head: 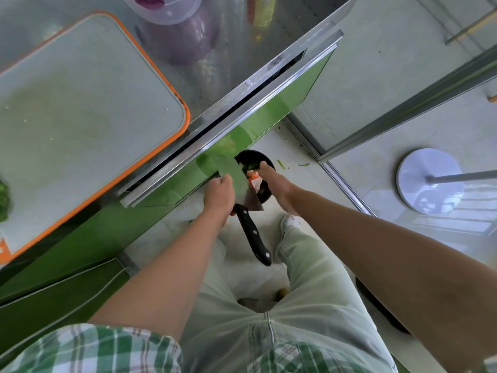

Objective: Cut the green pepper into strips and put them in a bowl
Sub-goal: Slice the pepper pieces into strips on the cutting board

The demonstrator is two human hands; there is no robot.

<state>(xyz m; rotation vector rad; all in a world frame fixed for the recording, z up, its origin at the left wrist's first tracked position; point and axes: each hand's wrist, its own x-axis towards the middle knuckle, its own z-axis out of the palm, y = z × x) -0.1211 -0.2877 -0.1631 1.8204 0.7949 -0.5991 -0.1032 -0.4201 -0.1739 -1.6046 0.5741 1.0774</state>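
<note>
Cleaver (242, 200) gripped by left hand (218, 195) over bin (255, 153) (right hand (274, 182) alongside).

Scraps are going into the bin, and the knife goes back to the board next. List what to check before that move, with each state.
1. Safe grip: left hand holds the knife by its blade, handle free: not ok.
2. Right hand clear of the edge: close beside the blade over the bin: cannot tell.
3. Floor clean: green bits lie beside the bin: not ok.
4. Cutting board free: bare middle, pepper on it at far left: ok.
5. Blade wiped: cannot tell.
</note>
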